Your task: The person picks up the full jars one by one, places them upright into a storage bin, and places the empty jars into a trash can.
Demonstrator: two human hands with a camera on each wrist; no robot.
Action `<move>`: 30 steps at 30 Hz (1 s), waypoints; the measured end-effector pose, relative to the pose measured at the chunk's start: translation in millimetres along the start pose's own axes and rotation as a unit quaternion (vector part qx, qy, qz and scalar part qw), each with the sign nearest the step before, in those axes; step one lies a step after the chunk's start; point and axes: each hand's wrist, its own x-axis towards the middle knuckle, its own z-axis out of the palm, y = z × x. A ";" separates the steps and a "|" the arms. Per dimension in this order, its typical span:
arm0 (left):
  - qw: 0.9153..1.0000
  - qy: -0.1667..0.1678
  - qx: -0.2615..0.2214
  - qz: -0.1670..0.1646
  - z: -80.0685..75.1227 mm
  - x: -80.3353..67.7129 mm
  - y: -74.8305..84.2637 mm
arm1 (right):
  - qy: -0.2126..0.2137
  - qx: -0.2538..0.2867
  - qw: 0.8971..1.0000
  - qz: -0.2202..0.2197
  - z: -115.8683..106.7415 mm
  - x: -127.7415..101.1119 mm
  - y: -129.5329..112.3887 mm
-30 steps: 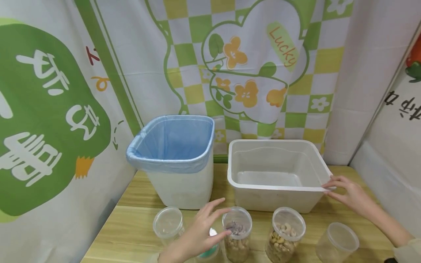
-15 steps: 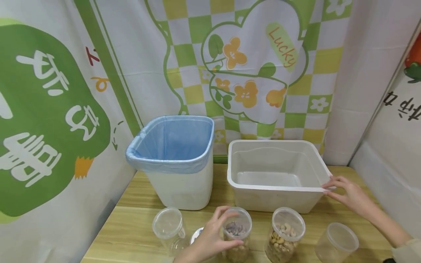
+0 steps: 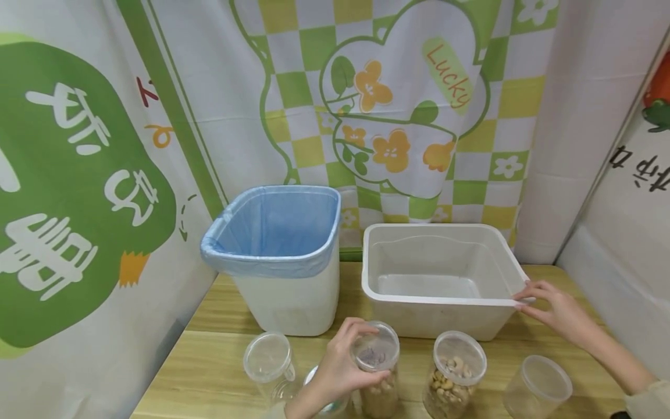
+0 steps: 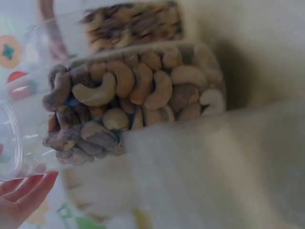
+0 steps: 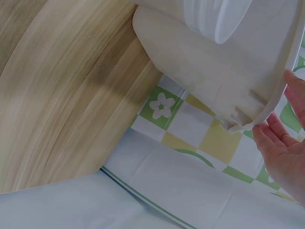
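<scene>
Now the left hand point(image 3: 335, 372) curls its fingers point(image 3: 352, 333) round the lidded cashew jar point(image 3: 376, 372), which stands on the worktop point(image 3: 209, 372) before the white tub point(image 3: 502, 278). Meanwhile the right hand point(image 3: 556, 308) pinches the tub's rim, apparently steadying it.
</scene>
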 end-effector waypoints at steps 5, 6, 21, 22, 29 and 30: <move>0.999 0.039 0.000 0.028 -12.4 20.8 14.3 | -0.006 0.001 1.000 0.002 0.5 0.2 -0.8; 0.998 0.046 0.003 0.035 -14.9 25.6 17.3 | -0.008 0.002 1.000 0.003 0.5 0.1 -1.0; 0.992 0.073 0.052 0.087 -50.3 117.4 63.7 | 0.000 0.005 1.000 0.002 0.6 -1.7 0.2; 0.992 0.070 0.054 0.085 -52.2 124.1 66.7 | 0.000 0.008 1.000 0.000 0.7 -1.8 0.2; 0.993 0.056 0.068 0.072 -59.9 174.3 75.9 | 0.014 0.009 1.000 -0.017 2.6 -1.9 1.6; 0.994 0.050 0.071 0.069 -59.9 181.5 75.1 | 0.014 0.009 1.000 -0.016 2.8 -1.8 1.7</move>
